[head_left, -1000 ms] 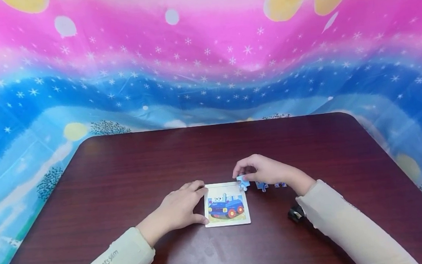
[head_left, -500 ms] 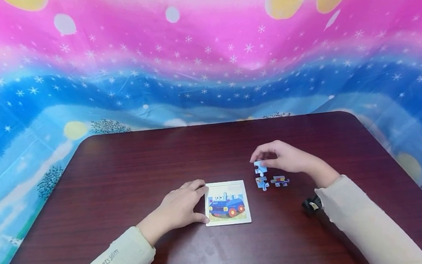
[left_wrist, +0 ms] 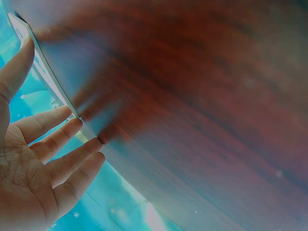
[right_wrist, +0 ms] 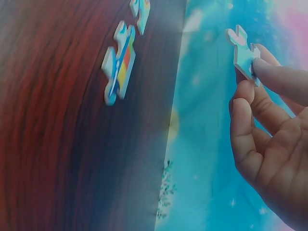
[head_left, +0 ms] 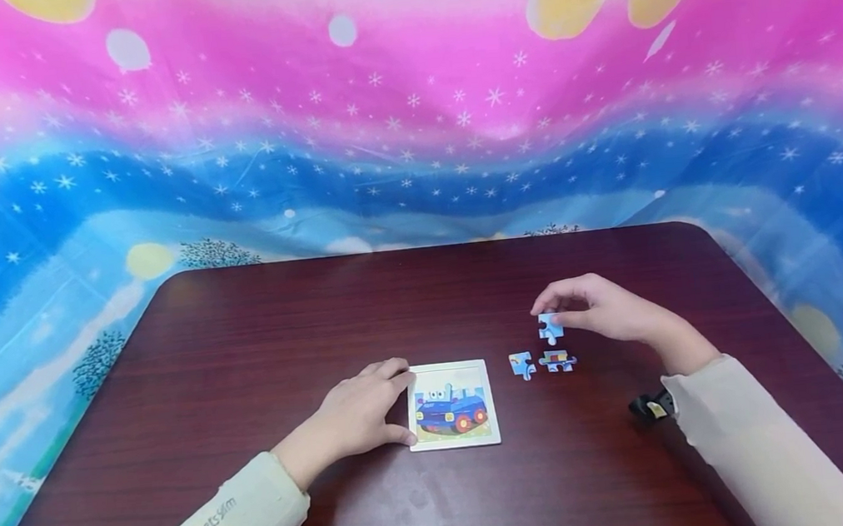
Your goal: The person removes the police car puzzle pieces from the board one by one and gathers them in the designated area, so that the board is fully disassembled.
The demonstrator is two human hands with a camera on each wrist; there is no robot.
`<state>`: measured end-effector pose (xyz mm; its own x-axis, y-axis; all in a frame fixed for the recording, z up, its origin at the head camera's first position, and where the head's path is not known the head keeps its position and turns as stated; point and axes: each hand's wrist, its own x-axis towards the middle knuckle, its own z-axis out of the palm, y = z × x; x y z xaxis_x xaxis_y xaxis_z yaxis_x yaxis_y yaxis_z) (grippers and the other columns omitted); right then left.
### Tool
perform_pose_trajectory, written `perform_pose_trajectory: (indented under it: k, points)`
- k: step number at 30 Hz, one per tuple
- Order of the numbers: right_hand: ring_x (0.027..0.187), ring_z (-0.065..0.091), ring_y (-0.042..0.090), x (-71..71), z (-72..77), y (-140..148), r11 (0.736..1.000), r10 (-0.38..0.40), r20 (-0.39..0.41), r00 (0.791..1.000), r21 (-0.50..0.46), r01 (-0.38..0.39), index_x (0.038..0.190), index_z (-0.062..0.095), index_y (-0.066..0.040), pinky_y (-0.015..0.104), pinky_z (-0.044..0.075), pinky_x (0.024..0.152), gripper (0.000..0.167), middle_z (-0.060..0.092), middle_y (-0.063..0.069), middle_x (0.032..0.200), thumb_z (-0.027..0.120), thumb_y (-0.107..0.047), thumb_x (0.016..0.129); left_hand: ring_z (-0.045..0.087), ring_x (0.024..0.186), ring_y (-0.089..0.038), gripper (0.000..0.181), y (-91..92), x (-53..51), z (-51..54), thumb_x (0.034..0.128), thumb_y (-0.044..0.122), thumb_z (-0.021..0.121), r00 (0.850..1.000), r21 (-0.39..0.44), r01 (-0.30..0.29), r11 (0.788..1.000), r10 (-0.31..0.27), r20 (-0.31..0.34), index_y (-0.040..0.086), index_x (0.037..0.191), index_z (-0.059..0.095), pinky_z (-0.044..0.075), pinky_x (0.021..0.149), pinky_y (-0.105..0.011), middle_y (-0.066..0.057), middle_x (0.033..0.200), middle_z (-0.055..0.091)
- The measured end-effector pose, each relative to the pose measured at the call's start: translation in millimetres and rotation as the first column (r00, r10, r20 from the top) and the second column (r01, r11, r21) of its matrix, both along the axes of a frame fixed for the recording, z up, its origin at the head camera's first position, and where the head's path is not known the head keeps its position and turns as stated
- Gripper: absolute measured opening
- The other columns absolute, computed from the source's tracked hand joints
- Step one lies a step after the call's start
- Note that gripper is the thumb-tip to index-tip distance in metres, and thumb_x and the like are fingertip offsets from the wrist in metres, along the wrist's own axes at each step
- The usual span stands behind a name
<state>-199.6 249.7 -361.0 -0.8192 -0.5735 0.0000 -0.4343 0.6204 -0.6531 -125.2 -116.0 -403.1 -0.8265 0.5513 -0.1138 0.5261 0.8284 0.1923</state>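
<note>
A square puzzle board with a blue car picture in its lower part lies on the table; its upper strip is pale. My left hand rests at the board's left edge, thumb and fingers spread, as the left wrist view also shows. My right hand pinches a light blue puzzle piece between thumb and fingers; in the right wrist view that piece is held up off the table. Below it lie a piece with red and yellow and a light blue piece, side by side.
The dark red-brown table extends around the board and pieces. A patterned pink and blue cloth hangs behind it and along its sides. A black device sits at my right wrist, by the sleeve.
My right hand has moved right and slightly back from the board's upper right corner, carrying the light blue piece past the two loose ones. My left hand has stayed at the board.
</note>
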Motion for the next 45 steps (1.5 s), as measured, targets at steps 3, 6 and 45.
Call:
perform_pose_trajectory:
  k: [3,6,45]
  points:
    - [0.094,0.062,0.011,2.4,0.8,8.0,1.0,-0.014,0.002,1.0,-0.001,0.014,0.112,0.071,-0.013,0.031,0.052,0.084,0.018,0.072,0.001,0.105,0.065,-0.01,0.095,0.051,0.133,-0.028,0.081,-0.3,0.4,-0.2,0.074,0.051,0.083,1.0,0.0,-0.002,1.0,0.002,0.0,0.009,0.139,0.057,0.054,0.089,-0.048,-0.006,0.145,0.051]
    - [0.092,0.062,0.009,4.3,0.7,15.9,1.0,-0.02,0.007,1.0,-0.008,0.02,0.112,0.071,-0.009,0.028,0.052,0.082,0.018,0.072,0.002,0.105,0.065,-0.01,0.095,0.051,0.133,-0.028,0.081,-0.2,0.5,-0.3,0.0742,0.051,0.083,1.0,-0.001,-0.004,1.0,0.004,0.0,0.009,0.139,0.057,0.054,0.089,-0.048,-0.006,0.145,0.051]
    - [0.078,0.055,0.012,2.8,-29.8,57.0,1.0,0.008,0.229,0.973,0.012,-0.011,0.112,0.071,-0.004,0.026,0.049,0.068,0.022,0.065,0.007,0.092,0.061,0.002,0.092,0.053,0.131,-0.029,0.08,0.2,0.1,0.0,0.0741,0.052,0.083,1.0,-0.002,0.009,1.0,-0.009,-0.01,0.009,0.137,0.058,0.055,0.086,-0.046,-0.006,0.143,0.052]
